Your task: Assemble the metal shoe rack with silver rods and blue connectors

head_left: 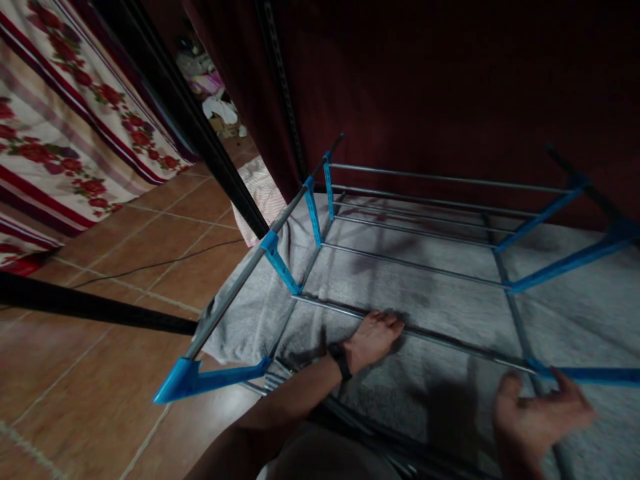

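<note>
A rack of thin metal tubes joined by blue plastic brackets lies on a grey blanket. My left hand, with a dark band on its wrist, is closed over the nearest long metal tube. Close to that tube's right end is my right hand, thumb and fingers apart, beside a blue bracket. Whether its fingertips touch the bracket, I cannot tell. On the left side, blue brackets join a raised side tube to a lower one.
The grey blanket covers the surface beneath the rack. Black metal posts stand at the left. A dark red curtain hangs behind. Beyond are a tiled floor, a cable and a floral cloth.
</note>
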A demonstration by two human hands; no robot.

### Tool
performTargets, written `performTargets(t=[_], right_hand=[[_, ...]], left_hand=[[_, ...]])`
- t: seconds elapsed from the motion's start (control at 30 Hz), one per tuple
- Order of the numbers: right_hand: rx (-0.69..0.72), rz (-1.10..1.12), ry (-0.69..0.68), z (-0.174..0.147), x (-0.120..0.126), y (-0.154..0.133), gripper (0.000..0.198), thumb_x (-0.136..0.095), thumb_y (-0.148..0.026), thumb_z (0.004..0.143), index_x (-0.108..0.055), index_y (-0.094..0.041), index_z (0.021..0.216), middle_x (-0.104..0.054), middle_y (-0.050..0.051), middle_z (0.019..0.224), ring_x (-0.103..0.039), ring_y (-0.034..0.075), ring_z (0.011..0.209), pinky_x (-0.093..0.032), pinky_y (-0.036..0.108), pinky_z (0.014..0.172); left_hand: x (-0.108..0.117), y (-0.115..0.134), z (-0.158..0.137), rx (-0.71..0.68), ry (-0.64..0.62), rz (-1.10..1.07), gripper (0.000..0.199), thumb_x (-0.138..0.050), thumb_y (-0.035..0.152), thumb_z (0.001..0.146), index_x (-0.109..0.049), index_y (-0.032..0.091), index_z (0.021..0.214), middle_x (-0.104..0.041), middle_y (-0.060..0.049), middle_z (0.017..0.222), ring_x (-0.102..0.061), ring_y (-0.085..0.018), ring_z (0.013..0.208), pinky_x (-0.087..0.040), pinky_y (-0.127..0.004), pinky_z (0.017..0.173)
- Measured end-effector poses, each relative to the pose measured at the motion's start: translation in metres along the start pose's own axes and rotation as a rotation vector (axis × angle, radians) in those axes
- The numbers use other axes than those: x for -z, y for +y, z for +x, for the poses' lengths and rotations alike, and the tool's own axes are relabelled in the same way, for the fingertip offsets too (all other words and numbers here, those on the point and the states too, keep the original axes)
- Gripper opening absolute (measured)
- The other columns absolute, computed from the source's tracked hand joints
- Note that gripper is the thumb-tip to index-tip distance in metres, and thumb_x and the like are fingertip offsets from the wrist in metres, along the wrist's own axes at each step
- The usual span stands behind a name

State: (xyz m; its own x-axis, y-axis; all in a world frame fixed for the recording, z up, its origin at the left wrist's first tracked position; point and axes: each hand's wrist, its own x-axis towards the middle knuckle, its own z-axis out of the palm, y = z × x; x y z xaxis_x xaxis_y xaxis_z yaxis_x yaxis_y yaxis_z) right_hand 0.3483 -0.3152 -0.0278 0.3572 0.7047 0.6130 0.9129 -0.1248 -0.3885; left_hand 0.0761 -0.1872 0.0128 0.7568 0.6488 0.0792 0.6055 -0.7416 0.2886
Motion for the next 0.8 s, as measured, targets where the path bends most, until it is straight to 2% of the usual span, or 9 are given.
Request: performTargets(t=[0.03,0.07,0.2,0.3,0.4,0.53,0.6,0.7,0.8], right_hand=[[0.001,-0.003,0.056,0.005,-0.005,-0.019,0.082,-0.049,-0.044,0.089,-0.021,-0.016,0.161,-0.042,0.027,0.146,-0.037,0.049,0.137,-0.032,0.074,0.104],[0.047,0.024,0.021,0.01,-0.012,-0.036,0.075,-0.049,-0.042,0.091,-0.029,-0.015,0.157,-0.047,0.026,0.143,-0.04,0.046,0.136,-0.035,0.069,0.105],[0.413,0.145,-0.438,0.024,-0.047,-0.078,0.047,-0.037,-0.033,0.099,-0.051,-0.021,0.142,-0.062,0.014,0.132,-0.057,0.03,0.124,-0.04,0.053,0.109],[0.532,0.115,-0.598,0.021,-0.07,-0.077,0.043,-0.031,-0.022,0.099,-0.058,-0.023,0.133,-0.067,0.011,0.123,-0.063,0.025,0.112,-0.046,0.045,0.103],[0.554,0.114,-0.634,0.015,-0.081,-0.065,0.046,-0.03,-0.016,0.097,-0.06,-0.025,0.132,-0.068,0.009,0.118,-0.065,0.025,0.106,-0.05,0.044,0.098],[0.542,0.142,-0.62,0.013,-0.086,-0.053,0.051,-0.034,-0.011,0.093,-0.06,-0.026,0.133,-0.067,0.01,0.121,-0.065,0.027,0.11,-0.048,0.045,0.101],[0.54,0.145,-0.614,0.013,-0.087,-0.052,0.052,-0.034,-0.009,0.092,-0.06,-0.027,0.133,-0.068,0.009,0.118,-0.066,0.027,0.108,-0.047,0.046,0.102],[0.549,0.142,-0.603,0.013,-0.087,-0.052,0.052,-0.033,-0.008,0.092,-0.06,-0.026,0.133,-0.068,0.01,0.118,-0.067,0.027,0.105,-0.047,0.046,0.102],[0.565,0.135,-0.596,0.014,-0.086,-0.053,0.047,-0.034,-0.012,0.095,-0.06,-0.025,0.131,-0.068,0.01,0.118,-0.067,0.028,0.106,-0.048,0.047,0.1]], left_hand=[[0.0,0.0,0.0,0.007,0.006,-0.009,0.024,-0.047,0.014,0.096,-0.063,0.017,0.114,-0.069,-0.009,0.106,-0.065,-0.022,0.098,-0.047,-0.038,0.094],[0.0,0.001,0.001,0.01,0.012,-0.018,0.025,-0.047,0.014,0.096,-0.063,0.017,0.115,-0.069,-0.009,0.106,-0.065,-0.023,0.098,-0.047,-0.038,0.093],[0.005,0.005,0.003,0.004,0.023,-0.043,0.026,-0.046,0.011,0.096,-0.063,0.015,0.115,-0.068,-0.011,0.107,-0.064,-0.022,0.096,-0.048,-0.038,0.092],[0.011,0.006,-0.008,0.017,0.067,-0.041,0.026,-0.051,0.017,0.097,-0.061,0.015,0.12,-0.066,-0.011,0.116,-0.062,-0.023,0.107,-0.046,-0.04,0.099],[0.015,-0.009,-0.044,0.147,0.245,-0.077,0.029,-0.05,0.022,0.099,-0.06,0.02,0.126,-0.063,-0.009,0.126,-0.057,-0.023,0.118,-0.043,-0.041,0.105],[0.02,-0.057,-0.107,0.669,0.693,-0.203,0.017,-0.049,0.02,0.095,-0.063,0.022,0.105,-0.063,-0.007,0.109,-0.058,-0.023,0.11,-0.046,-0.042,0.102],[0.023,-0.084,-0.128,0.873,0.824,-0.199,0.028,-0.05,0.014,0.089,-0.055,0.019,0.116,-0.057,-0.011,0.115,-0.055,-0.026,0.115,-0.045,-0.049,0.104],[0.024,-0.112,-0.132,0.993,0.835,-0.223,0.05,-0.057,0.008,0.076,-0.05,0.018,0.124,-0.055,-0.012,0.12,-0.056,-0.027,0.117,-0.047,-0.047,0.103],[0.023,-0.126,-0.12,0.992,0.789,-0.353,0.046,-0.057,0.005,0.072,-0.056,0.02,0.116,-0.061,-0.009,0.115,-0.061,-0.024,0.11,-0.049,-0.041,0.101]])
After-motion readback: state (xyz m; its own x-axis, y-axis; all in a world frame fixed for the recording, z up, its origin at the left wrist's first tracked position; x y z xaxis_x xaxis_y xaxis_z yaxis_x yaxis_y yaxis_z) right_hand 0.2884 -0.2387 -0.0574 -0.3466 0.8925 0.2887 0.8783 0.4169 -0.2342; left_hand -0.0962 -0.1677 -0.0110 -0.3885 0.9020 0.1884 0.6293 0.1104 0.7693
